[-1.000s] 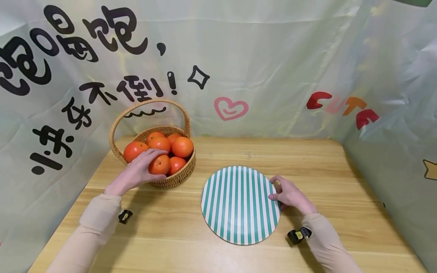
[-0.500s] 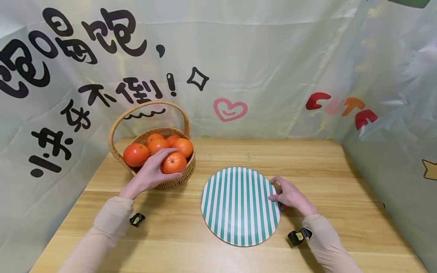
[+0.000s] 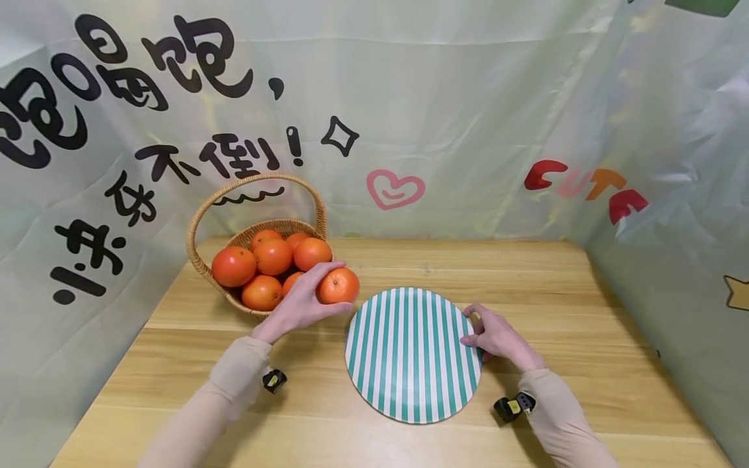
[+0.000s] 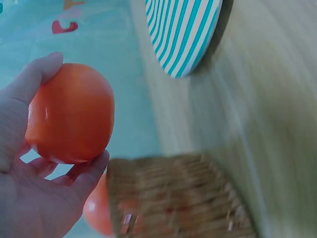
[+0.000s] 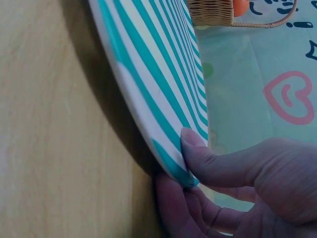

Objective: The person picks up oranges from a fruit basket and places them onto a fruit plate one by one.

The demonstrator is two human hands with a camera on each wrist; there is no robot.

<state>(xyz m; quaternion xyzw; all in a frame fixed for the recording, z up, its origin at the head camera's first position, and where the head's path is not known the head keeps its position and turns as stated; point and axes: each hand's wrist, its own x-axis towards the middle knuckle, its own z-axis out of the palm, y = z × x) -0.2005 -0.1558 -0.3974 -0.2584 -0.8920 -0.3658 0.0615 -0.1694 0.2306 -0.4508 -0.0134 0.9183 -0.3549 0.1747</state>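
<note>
My left hand (image 3: 301, 302) holds an orange (image 3: 338, 286) between thumb and fingers, just past the right rim of a wicker basket (image 3: 257, 308). In the left wrist view, the orange (image 4: 74, 114) is smooth and glossy, raised beside the basket wall (image 4: 163, 193). Several more oranges (image 3: 273, 257) lie in the basket; one is partly hidden behind my left hand. My right hand (image 3: 496, 335) pinches the right edge of a round plate (image 3: 412, 357) with green and white stripes. In the right wrist view, the thumb rests on top of the plate (image 5: 148, 74), with fingers curled under its edge.
A tall arched handle (image 3: 196, 227) rises over the basket. Printed cloth (image 3: 468, 117) walls the wooden table (image 3: 421, 260) at the back and both sides. Small black devices, one by the left sleeve (image 3: 274, 380) and one by the right (image 3: 513, 407), sit at the wrists.
My left hand has lifted the orange from the basket and carried it right toward the plate. Oranges it covered before now show. My right hand and the plate have stayed put.
</note>
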